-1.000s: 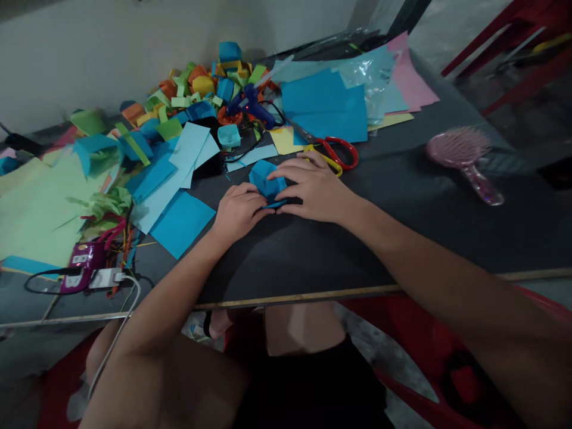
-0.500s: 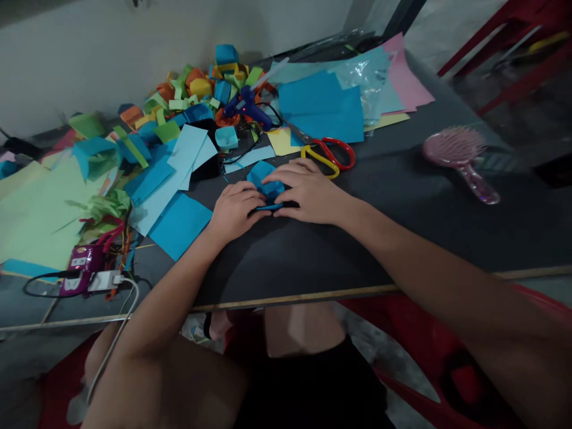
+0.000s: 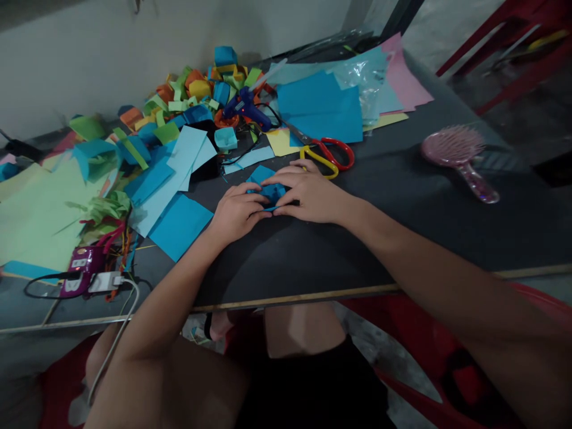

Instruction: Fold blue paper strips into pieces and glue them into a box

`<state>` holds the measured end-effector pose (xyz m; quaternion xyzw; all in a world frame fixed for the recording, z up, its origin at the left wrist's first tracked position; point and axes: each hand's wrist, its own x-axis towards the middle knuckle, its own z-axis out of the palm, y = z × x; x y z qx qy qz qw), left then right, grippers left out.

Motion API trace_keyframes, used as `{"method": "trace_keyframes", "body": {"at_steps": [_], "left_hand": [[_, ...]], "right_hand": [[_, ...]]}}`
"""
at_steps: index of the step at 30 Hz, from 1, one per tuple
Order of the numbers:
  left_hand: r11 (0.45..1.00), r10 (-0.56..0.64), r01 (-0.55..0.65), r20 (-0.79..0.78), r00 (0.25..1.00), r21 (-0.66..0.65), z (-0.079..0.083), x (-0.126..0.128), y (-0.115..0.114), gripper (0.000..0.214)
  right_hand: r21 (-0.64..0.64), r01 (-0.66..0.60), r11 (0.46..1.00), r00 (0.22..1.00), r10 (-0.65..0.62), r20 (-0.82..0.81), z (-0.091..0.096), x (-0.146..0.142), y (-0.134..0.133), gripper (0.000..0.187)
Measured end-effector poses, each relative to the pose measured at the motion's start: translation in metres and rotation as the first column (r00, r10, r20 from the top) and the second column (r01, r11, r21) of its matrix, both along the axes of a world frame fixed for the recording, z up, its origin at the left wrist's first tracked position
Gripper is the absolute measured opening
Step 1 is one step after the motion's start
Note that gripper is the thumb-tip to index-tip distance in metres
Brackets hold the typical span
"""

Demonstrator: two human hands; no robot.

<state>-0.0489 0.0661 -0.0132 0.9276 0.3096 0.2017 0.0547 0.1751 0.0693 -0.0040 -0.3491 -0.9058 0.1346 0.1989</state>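
Note:
A small folded piece of blue paper (image 3: 267, 183) lies on the dark table (image 3: 402, 208), pressed between both hands. My left hand (image 3: 235, 212) is curled, its fingertips pinching the paper's left edge. My right hand (image 3: 310, 192) lies over the right side, fingers together and pressing down on the fold. Most of the paper is hidden under the fingers.
Red and yellow scissors (image 3: 328, 154) lie just behind my right hand. A blue glue gun (image 3: 247, 107) sits among a heap of folded coloured paper pieces (image 3: 196, 89). Blue sheets (image 3: 179, 223) and green sheets (image 3: 40, 208) cover the left. A pink hairbrush (image 3: 460, 154) lies at right.
Both hands have kept pressing the blue paper, closing in on it slightly; the paper looks flatter and more covered than a second ago.

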Motion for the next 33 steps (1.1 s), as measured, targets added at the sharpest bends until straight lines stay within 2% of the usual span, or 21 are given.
{"method": "trace_keyframes", "body": {"at_steps": [5, 12, 21, 26, 30, 33], "left_hand": [[1.0, 0.001, -0.002, 0.019, 1.0, 0.031, -0.003, -0.002, 0.004, 0.025], [0.999, 0.046, -0.048, 0.077, 0.996, 0.02, -0.001, 0.0, 0.004, 0.017], [0.993, 0.083, -0.083, 0.009, 0.997, 0.081, 0.006, 0.003, -0.006, 0.022], [0.992, 0.048, -0.048, 0.005, 0.999, 0.119, 0.005, 0.003, -0.005, 0.024], [0.99, 0.051, -0.055, 0.038, 0.998, 0.126, 0.002, 0.0, -0.002, 0.024], [0.99, 0.034, -0.035, 0.009, 0.999, 0.14, 0.002, 0.0, -0.003, 0.021]], "right_hand": [[0.017, 0.047, 0.999, 0.996, -0.045, -0.071, -0.002, -0.001, 0.001, 0.016], [0.023, 0.06, 0.998, 0.996, -0.058, -0.071, -0.005, -0.003, 0.001, 0.021], [0.007, 0.013, 1.0, 0.992, -0.012, -0.122, 0.005, -0.006, -0.004, 0.029], [-0.026, 0.025, 0.999, 0.989, -0.029, -0.143, -0.002, -0.005, -0.003, 0.024], [0.021, 0.088, 0.996, 0.987, -0.084, -0.14, -0.004, -0.005, -0.004, 0.013], [0.037, 0.126, 0.991, 0.985, -0.12, -0.127, -0.001, -0.007, -0.007, 0.014]]}}
